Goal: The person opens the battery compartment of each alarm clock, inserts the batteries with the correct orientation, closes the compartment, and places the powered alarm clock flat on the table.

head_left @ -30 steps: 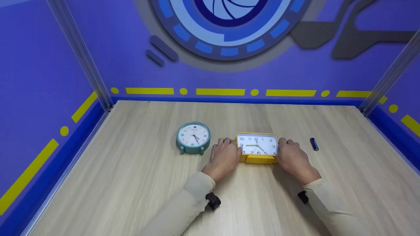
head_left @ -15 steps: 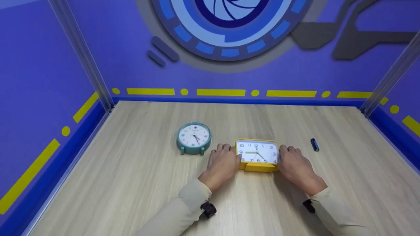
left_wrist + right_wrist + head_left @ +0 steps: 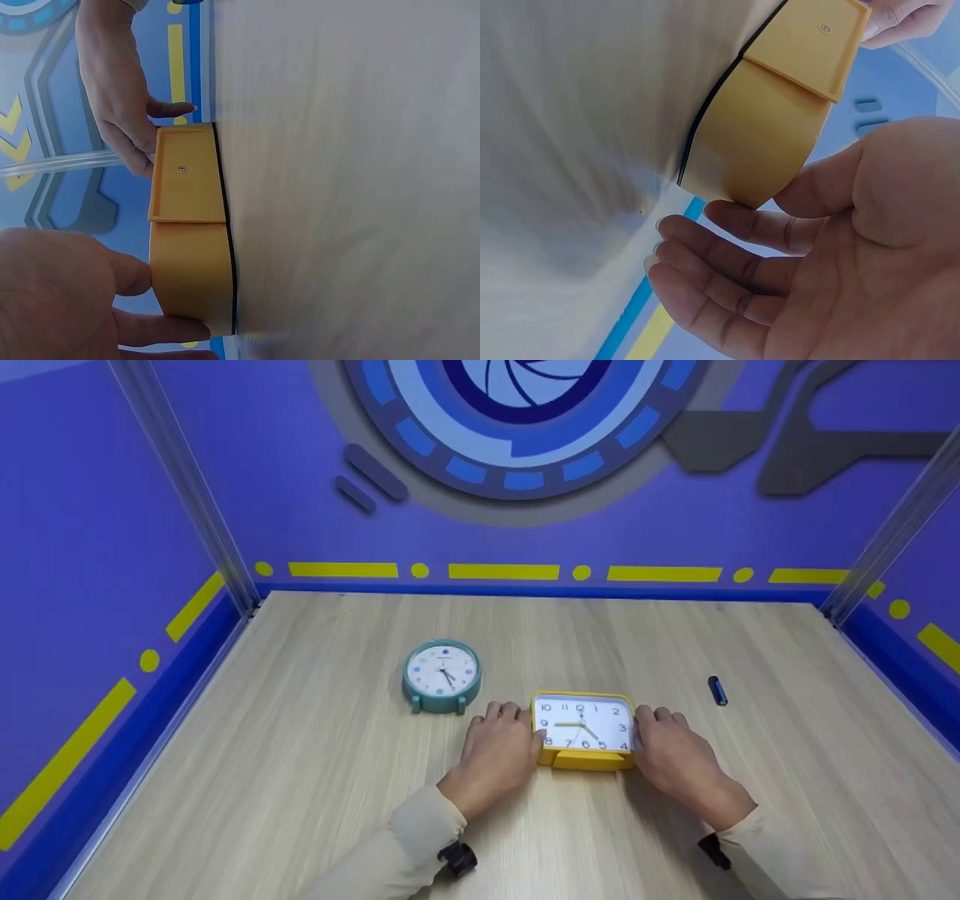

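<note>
A yellow rectangular alarm clock (image 3: pixel 583 727) lies face up on the wooden table, its white dial toward the head camera. My left hand (image 3: pixel 499 750) grips its left side, thumb near the front edge of the dial. On the opposite side my right hand (image 3: pixel 679 751) holds the clock's right end. In the left wrist view the yellow side of the clock (image 3: pixel 191 262) shows, with thumb and fingers at its end. The right wrist view has the thumb and forefinger of the right hand (image 3: pixel 817 247) against the clock's rounded corner (image 3: pixel 757 135).
A round teal alarm clock (image 3: pixel 442 675) lies face up to the left of the yellow one. Off to the right is a small dark blue cylinder (image 3: pixel 718 691) resembling a battery. Blue printed panels (image 3: pixel 480 540) enclose the table's back and sides.
Both hands have drawn the yellow alarm clock toward the person, finishing slightly leftward. The teal clock and the small cylinder have stayed in place.
</note>
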Demonstrator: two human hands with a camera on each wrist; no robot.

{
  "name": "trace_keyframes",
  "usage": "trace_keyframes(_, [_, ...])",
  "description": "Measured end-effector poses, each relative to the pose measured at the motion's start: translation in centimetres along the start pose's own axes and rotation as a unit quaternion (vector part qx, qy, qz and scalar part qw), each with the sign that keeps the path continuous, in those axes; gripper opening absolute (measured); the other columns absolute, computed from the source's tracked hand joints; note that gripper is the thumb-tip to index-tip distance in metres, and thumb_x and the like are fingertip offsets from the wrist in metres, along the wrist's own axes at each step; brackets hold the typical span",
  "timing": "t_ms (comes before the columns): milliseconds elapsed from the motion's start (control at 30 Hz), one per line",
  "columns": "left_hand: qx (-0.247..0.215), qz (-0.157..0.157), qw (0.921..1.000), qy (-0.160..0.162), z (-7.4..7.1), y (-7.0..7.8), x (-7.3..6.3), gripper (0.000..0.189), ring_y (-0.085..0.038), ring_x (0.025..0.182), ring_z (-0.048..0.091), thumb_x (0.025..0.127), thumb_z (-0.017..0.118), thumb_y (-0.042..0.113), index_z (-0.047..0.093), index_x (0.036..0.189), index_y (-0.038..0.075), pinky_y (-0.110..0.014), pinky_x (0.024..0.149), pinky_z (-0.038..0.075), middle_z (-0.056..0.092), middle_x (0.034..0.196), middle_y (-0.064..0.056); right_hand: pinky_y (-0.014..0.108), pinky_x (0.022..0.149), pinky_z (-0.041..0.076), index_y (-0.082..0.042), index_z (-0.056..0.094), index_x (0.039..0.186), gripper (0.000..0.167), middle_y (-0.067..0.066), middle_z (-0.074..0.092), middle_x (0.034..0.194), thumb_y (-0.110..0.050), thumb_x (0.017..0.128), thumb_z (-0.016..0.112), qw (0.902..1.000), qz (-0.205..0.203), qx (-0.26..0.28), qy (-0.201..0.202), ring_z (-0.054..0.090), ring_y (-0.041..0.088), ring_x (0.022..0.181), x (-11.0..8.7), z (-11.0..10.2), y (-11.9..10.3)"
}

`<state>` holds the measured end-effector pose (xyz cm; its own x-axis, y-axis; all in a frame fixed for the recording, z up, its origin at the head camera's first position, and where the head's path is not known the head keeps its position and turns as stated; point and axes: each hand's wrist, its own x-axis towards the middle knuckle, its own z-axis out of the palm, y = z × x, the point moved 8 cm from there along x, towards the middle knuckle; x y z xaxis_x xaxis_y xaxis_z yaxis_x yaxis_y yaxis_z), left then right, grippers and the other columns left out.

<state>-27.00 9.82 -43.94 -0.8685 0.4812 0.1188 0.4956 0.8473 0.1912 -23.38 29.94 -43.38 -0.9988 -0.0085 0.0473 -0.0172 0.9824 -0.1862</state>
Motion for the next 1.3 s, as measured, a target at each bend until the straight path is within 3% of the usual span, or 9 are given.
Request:
trace_keyframes(400, [-0.028, -0.015, 0.9991, -0.029, -0.1, -0.9, -1.5, 0.048, -0.028, 0.115, 0.057, 0.111, 0.053, 0.040, 0.067, 0.138, 0.004, -0.049, 0.098, 0.050, 0.066, 0.131, -0.011, 0.054, 0.082, 0.054, 0.013, 0.053, 0.135, 0.039, 0.027, 0.061, 0.117, -0.014, 0.108, 0.052, 0.9996, -0.007, 0.014, -0.024, 0.057, 0.037, 0.097, -1.1, 0.2, -0.9])
trace_keyframes(600, [-0.028, -0.008, 0.9980, -0.056, -0.4, -1.0, -1.9, 0.048, -0.028, 0.115, 0.057, 0.110, 0.055, 0.040, 0.066, 0.139, 0.003, -0.049, 0.096, 0.051, 0.066, 0.131, -0.012, 0.050, 0.077, 0.052, 0.011, 0.057, 0.124, 0.030, 0.021, 0.062, 0.104, -0.012, 0.106, 0.053, 0.9992, -0.023, 0.024, -0.022, 0.055, 0.033, 0.089, -1.4, -0.1, -1.2])
trace_keyframes(767, [-0.040, -0.005, 0.9967, -0.071, -0.7, -1.2, -1.8, 0.047, -0.026, 0.107, 0.057, 0.108, 0.058, 0.040, 0.068, 0.137, 0.004, -0.044, 0.089, 0.052, 0.067, 0.124, -0.010, 0.047, 0.073, 0.048, 0.009, 0.059, 0.116, 0.023, 0.013, 0.061, 0.096, -0.011, 0.105, 0.054, 0.9970, -0.018, 0.070, -0.030, 0.054, 0.029, 0.083, -1.4, -0.2, -0.8])
trace_keyframes(900, [-0.059, -0.005, 0.9958, -0.070, -0.5, -1.5, -1.7, 0.046, -0.026, 0.105, 0.057, 0.108, 0.059, 0.039, 0.070, 0.132, 0.003, -0.042, 0.088, 0.052, 0.068, 0.121, -0.010, 0.045, 0.075, 0.049, 0.014, 0.055, 0.131, 0.037, 0.017, 0.066, 0.108, -0.012, 0.104, 0.051, 0.9910, 0.015, 0.120, -0.058, 0.057, 0.026, 0.087, -1.0, 0.1, -0.1])
trace_keyframes(1067, [-0.080, -0.017, 0.9945, -0.065, -0.1, -1.7, -1.5, 0.045, -0.027, 0.108, 0.057, 0.109, 0.055, 0.036, 0.070, 0.133, 0.000, -0.043, 0.090, 0.051, 0.067, 0.124, -0.011, 0.040, 0.070, 0.048, 0.017, 0.035, 0.151, 0.057, 0.017, 0.066, 0.108, -0.012, 0.104, 0.050, 0.9810, 0.046, 0.170, -0.082, 0.058, 0.025, 0.085, -0.7, 0.7, 0.4])
trace_keyframes(1167, [-0.093, -0.025, 0.9932, -0.065, 0.1, -1.8, -1.4, 0.045, -0.027, 0.111, 0.055, 0.109, 0.053, 0.033, 0.069, 0.134, 0.000, -0.044, 0.093, 0.051, 0.065, 0.128, -0.012, 0.038, 0.067, 0.048, 0.015, 0.029, 0.154, 0.061, 0.017, 0.065, 0.107, -0.012, 0.104, 0.052, 0.9760, 0.050, 0.194, -0.084, 0.058, 0.024, 0.082, -0.5, 1.0, 0.4])
trace_keyframes(1300, [-0.109, -0.029, 0.9915, -0.066, 0.2, -1.8, -1.4, 0.045, -0.028, 0.114, 0.055, 0.109, 0.052, 0.032, 0.069, 0.135, 0.000, -0.046, 0.097, 0.050, 0.064, 0.132, -0.012, 0.038, 0.066, 0.048, 0.014, 0.033, 0.153, 0.059, 0.016, 0.064, 0.103, -0.010, 0.103, 0.054, 0.9732, 0.044, 0.211, -0.081, 0.057, 0.023, 0.079, -0.4, 1.1, 0.2])
